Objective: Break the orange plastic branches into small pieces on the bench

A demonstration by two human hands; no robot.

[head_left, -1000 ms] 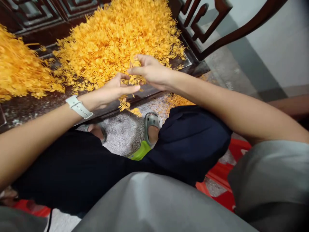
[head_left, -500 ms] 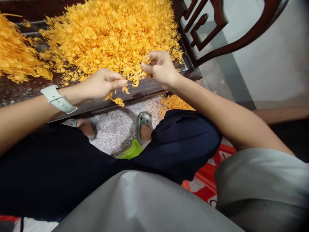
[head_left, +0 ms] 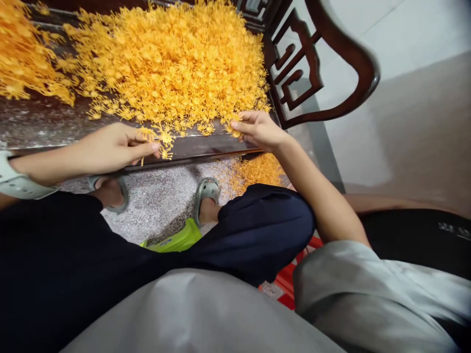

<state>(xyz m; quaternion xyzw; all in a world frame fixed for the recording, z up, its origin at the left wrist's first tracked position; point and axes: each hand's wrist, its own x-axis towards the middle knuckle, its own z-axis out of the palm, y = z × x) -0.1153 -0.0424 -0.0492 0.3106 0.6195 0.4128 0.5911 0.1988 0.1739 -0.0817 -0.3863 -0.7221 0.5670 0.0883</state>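
A big pile of small yellow spider-shaped plastic pieces (head_left: 176, 73) covers the seat of a dark wooden bench (head_left: 206, 145). My left hand (head_left: 114, 147), just off the bench's front edge, is closed on a few yellow plastic spiders (head_left: 166, 138) that stick out past thumb and fingers. At the pile's front right corner, my right hand (head_left: 263, 130) has thumb and fingers pinched on another yellow plastic spider (head_left: 234, 128). Whether it holds more than one is hidden by the fingers. The hands are well apart.
A second, more orange heap (head_left: 25, 54) lies at the left of the bench. The carved wooden armrest (head_left: 331, 117) rises on the right. Orange strands (head_left: 263, 171) lie on the floor below. A bright green item (head_left: 176, 240) is by my feet. Another person's arm (head_left: 401, 202) shows at right.
My hands have moved apart: the left went left and slightly down, the right shifted a little right and down to the pile's edge. The strand stretched between them is gone. The view has shifted.
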